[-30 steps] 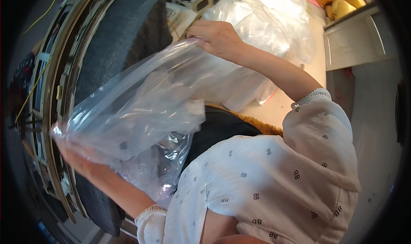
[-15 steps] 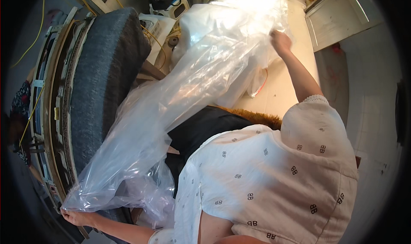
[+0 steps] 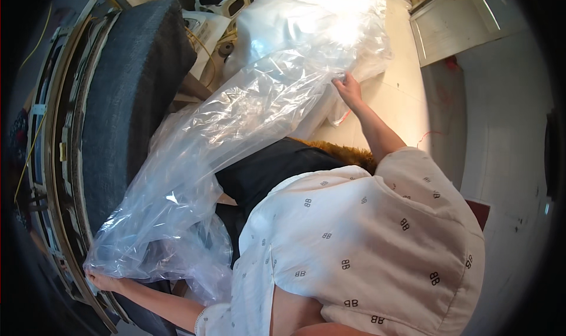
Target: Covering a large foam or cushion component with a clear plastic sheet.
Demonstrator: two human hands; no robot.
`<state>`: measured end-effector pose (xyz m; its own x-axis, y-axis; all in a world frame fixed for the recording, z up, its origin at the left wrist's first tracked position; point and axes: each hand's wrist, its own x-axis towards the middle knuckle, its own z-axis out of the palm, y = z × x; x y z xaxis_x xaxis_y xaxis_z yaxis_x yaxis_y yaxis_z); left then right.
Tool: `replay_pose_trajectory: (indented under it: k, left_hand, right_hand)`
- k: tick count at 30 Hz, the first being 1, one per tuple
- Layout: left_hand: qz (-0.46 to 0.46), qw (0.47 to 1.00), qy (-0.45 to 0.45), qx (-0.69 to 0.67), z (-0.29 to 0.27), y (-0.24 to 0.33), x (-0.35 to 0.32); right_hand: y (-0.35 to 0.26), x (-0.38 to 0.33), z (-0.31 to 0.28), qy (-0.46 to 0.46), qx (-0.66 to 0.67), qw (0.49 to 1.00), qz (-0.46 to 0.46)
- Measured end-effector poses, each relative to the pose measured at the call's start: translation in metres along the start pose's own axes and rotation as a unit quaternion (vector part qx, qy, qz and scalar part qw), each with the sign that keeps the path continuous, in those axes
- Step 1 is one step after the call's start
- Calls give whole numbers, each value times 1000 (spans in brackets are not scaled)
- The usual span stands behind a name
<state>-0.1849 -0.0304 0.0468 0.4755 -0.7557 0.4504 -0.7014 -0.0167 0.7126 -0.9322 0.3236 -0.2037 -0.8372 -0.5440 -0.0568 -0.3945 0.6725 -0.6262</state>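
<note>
A long clear plastic sheet (image 3: pixel 236 109) stretches diagonally from the lower left to the far right, loosely wrinkled and shiny. My left hand (image 3: pixel 102 280) is closed on its lower left corner, out beside a dark padded piece. Farther off, my right hand (image 3: pixel 349 90) pinches the sheet's right edge over a pale tabletop (image 3: pixel 401 100). Between the hands the plastic hangs across my lap and partly over the dark grey padded piece (image 3: pixel 127 94). Loose folds bunch below my left forearm's line of reach, near my legs.
Left of the padded piece runs a metal-edged frame (image 3: pixel 59 159) with yellow cords. A white machine (image 3: pixel 227 5) and another machine part stand at the far side. Brown fur (image 3: pixel 342 152) shows beside my dark-clothed lap. A pale cabinet panel (image 3: pixel 460 26) is at the far right.
My right hand has come nearer and to the left, still gripping the plastic, which is now slacker and more crumpled. My left hand stays on its corner, slightly higher in view.
</note>
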Motion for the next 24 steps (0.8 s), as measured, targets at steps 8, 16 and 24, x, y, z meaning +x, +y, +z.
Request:
replay_pose_trajectory:
  k: [8,16,24]
  left_hand:
    - [230,956,176,39,-105,-62,59]
    - [136,968,123,170,-82,-107,37]
    - [59,849,95,516,-193,-331,85]
  right_hand:
    - [3,-46,-56,47,-291,955,-20]
    - [62,9,-251,346,-257,841,327]
    - [-223,347,-294,100,-48,990,-88]
